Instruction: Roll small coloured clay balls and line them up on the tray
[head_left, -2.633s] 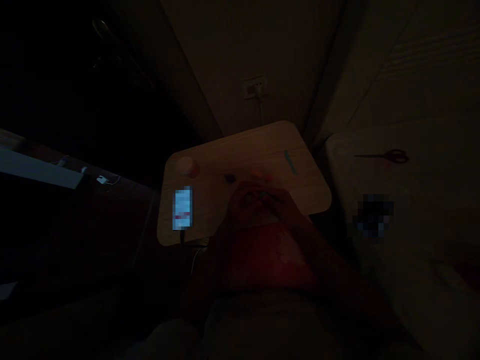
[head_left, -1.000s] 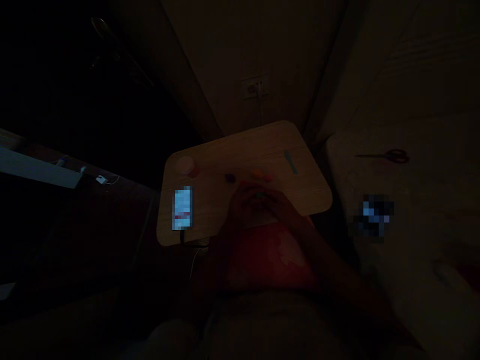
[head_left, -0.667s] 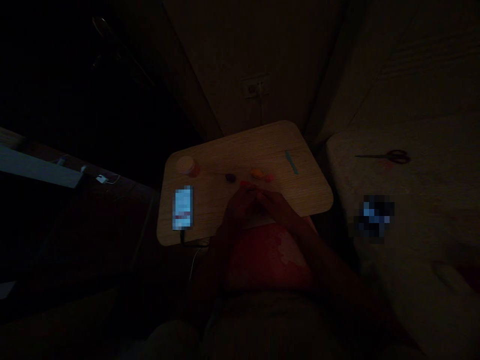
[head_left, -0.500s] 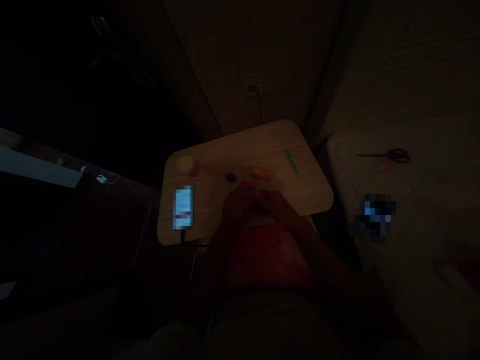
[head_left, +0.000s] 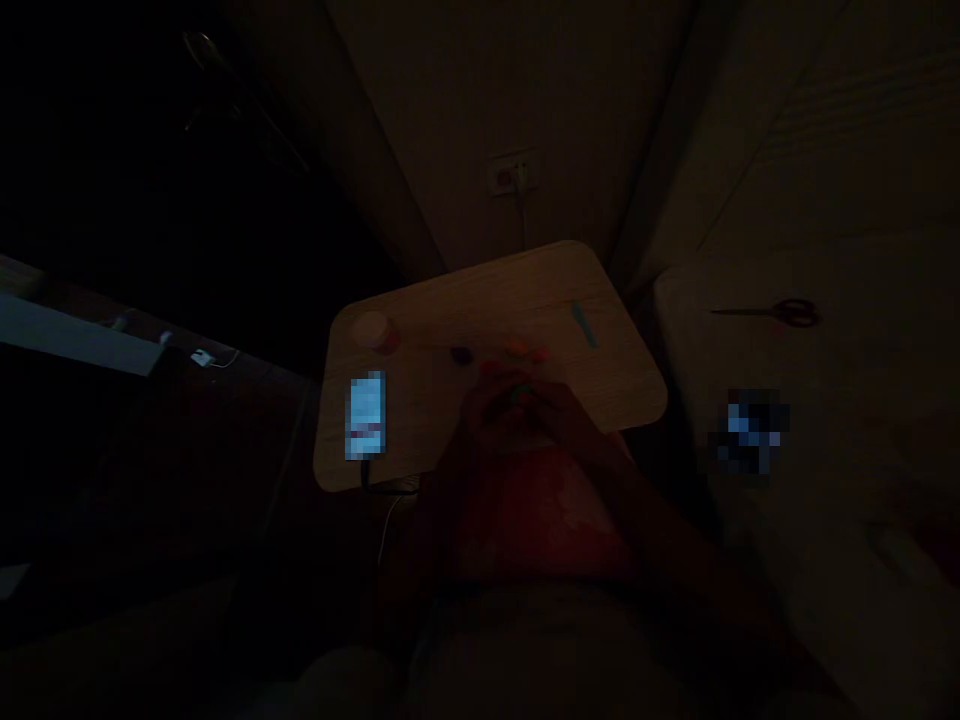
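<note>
The scene is very dark. My left hand (head_left: 487, 412) and my right hand (head_left: 556, 408) meet at the near edge of a small wooden table (head_left: 420, 420). Between their curled fingers shows a small green lump of modelling clay (head_left: 520, 394), held by both. Just beyond the fingertips lie a red lump (head_left: 489, 368), an orange lump (head_left: 517, 348) and a pink-red lump (head_left: 540, 355). A dark purple lump (head_left: 461, 355) sits to their left. Farther right rests a flat turquoise strip (head_left: 583, 324), perhaps a plastic knife.
A lidded tub (head_left: 373, 331) stands at the table's left, behind a lit phone (head_left: 366, 415) with a cable. Scissors (head_left: 772, 313) and a blurred-out object (head_left: 752, 432) lie on the pale surface at right. A wall socket (head_left: 513, 175) holds a plug.
My hands have opened slightly and turned, so the green lump shows between them. My left hand has shifted a little to the right. The picture is darker.
</note>
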